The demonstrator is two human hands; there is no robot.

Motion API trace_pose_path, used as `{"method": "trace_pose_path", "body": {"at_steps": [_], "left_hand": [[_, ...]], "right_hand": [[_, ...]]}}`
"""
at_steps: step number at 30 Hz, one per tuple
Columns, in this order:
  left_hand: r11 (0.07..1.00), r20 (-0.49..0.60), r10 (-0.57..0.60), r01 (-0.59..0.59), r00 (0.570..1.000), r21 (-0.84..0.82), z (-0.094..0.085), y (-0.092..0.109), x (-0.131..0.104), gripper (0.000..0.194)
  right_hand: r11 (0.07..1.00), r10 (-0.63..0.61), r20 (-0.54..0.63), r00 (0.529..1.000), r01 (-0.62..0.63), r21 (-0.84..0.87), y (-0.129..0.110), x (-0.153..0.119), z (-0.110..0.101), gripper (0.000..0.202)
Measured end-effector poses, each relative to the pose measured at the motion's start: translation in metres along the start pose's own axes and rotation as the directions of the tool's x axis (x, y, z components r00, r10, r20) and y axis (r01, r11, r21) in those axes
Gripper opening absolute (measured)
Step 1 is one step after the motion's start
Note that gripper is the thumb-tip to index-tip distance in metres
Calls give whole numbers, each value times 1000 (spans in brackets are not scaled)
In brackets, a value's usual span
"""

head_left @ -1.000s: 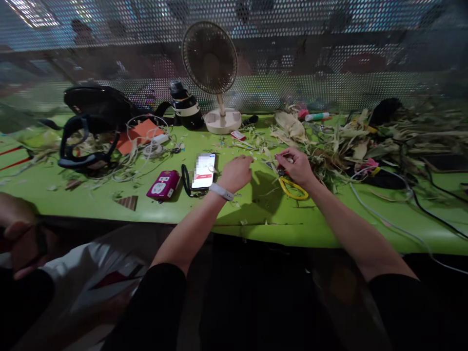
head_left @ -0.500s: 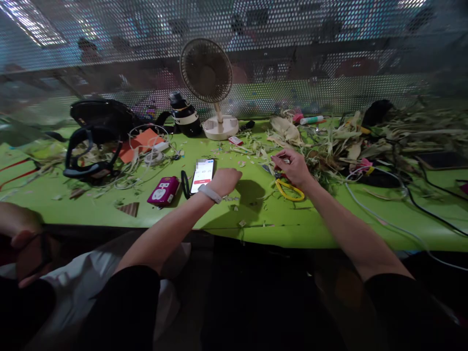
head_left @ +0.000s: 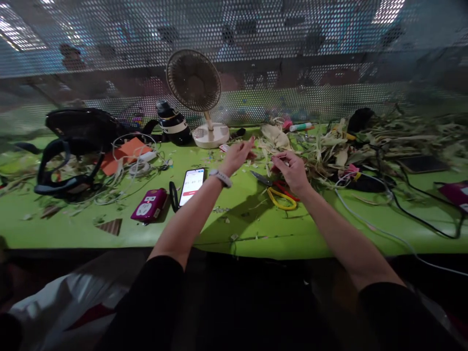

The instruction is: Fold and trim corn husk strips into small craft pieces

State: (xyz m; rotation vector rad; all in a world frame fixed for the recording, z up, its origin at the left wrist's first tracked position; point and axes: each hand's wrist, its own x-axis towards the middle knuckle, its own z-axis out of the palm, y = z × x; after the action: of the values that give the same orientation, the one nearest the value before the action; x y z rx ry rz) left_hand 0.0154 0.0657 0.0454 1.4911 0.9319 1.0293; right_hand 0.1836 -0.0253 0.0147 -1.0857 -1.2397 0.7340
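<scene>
My left hand [head_left: 239, 155], with a pale band on its wrist, is over the green table [head_left: 204, 239], fingers stretched out and apart, holding nothing I can see. To its right, my right hand [head_left: 291, 171] has thumb and fingertips pinched together; anything between them is too small to make out. Just below the right hand lies a cutting tool with yellow handles [head_left: 284, 204] and dark blades, next to a red handle [head_left: 288, 191]. Dry husk pieces [head_left: 276, 138] lie beyond both hands, and small scraps are scattered around.
A fan [head_left: 210, 136] and a black bottle [head_left: 177, 129] stand at the back. A lit phone [head_left: 191, 186] and a purple device [head_left: 149, 205] lie left. Husks [head_left: 340, 151] and a white cable [head_left: 369, 219] spread right. A black headset-like frame [head_left: 54, 187] sits far left.
My left hand has moved forward and right from beside the phone, and its fingers have opened out. The right hand stays pinched near the cutting tool. The view has shifted slightly.
</scene>
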Motion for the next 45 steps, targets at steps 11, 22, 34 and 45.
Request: {"method": "trace_pose_path", "body": {"at_steps": [11, 22, 34, 45], "left_hand": [[967, 82, -1, 21, 997, -252, 20, -28, -61, 32], [932, -50, -47, 26, 998, -360, 9, -30, -67, 34], [934, 79, 37, -6, 996, -357, 11, -38, -67, 47], [956, 123, 25, 12, 992, -294, 12, -37, -69, 42]], "right_hand": [[996, -48, 59, 997, 53, -72, 9, -9, 14, 40], [972, -106, 124, 987, 129, -195, 12, -18, 17, 33], [994, 37, 155, 987, -20, -110, 7, -13, 11, 39], [990, 139, 384, 913, -117, -80, 7, -14, 14, 33]]}}
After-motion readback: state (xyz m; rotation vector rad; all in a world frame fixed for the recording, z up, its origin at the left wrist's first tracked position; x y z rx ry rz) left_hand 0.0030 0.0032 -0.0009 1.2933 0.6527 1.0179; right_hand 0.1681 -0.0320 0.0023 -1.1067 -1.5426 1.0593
